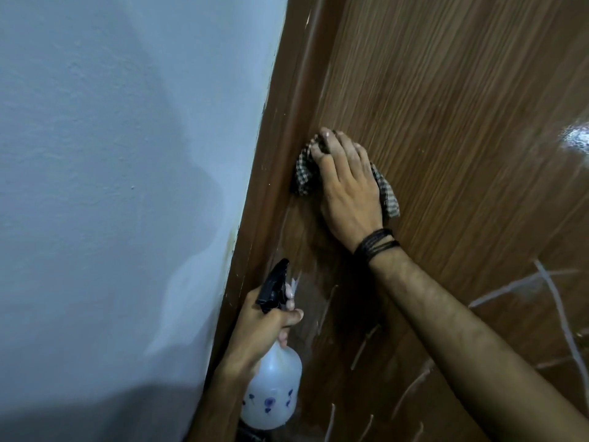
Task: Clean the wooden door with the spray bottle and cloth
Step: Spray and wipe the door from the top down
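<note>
The brown wooden door (446, 106) fills the right side of the view, with white streaks and marks on its lower part. My right hand (349, 186) presses a checked cloth (304, 173) flat against the door near its left edge; the fingertips curl over the cloth's top. Cloth corners stick out at both sides of the hand. My left hand (264, 327) grips the neck of a white spray bottle (274, 393) with a black trigger head (274, 285), held low beside the door frame.
A pale blue-white wall (127, 186) takes up the left half. The brown door frame (277, 154) runs diagonally between wall and door. A bright light reflection (577, 138) shows on the door at the right edge.
</note>
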`<state>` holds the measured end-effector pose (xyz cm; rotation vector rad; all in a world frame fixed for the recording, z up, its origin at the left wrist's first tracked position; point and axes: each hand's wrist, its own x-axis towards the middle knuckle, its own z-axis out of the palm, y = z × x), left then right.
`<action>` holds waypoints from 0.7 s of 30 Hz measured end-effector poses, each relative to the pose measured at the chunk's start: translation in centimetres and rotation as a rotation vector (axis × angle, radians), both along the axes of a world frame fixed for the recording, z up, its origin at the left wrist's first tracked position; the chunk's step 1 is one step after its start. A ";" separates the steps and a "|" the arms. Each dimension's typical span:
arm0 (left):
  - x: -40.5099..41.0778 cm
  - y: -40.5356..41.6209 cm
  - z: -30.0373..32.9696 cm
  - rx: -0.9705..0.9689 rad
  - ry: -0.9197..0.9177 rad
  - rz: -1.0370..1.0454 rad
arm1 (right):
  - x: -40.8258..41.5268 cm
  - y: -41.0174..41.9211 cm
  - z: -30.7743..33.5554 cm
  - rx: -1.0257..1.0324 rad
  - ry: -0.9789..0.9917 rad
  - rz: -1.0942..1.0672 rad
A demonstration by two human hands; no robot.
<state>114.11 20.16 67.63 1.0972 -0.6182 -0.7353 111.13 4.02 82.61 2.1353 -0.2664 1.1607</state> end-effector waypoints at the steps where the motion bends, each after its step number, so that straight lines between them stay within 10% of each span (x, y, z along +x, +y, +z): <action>1: -0.1 0.0 -0.1 -0.003 0.001 -0.006 | 0.4 0.2 0.3 0.012 -0.023 0.019; 13: -0.5 0.8 -0.5 0.032 -0.004 -0.031 | -1.5 -1.3 -8.0 -0.190 0.457 0.147; 21: -1.0 0.3 -0.8 0.036 0.024 -0.064 | -0.3 -1.4 -1.3 -0.180 0.221 0.107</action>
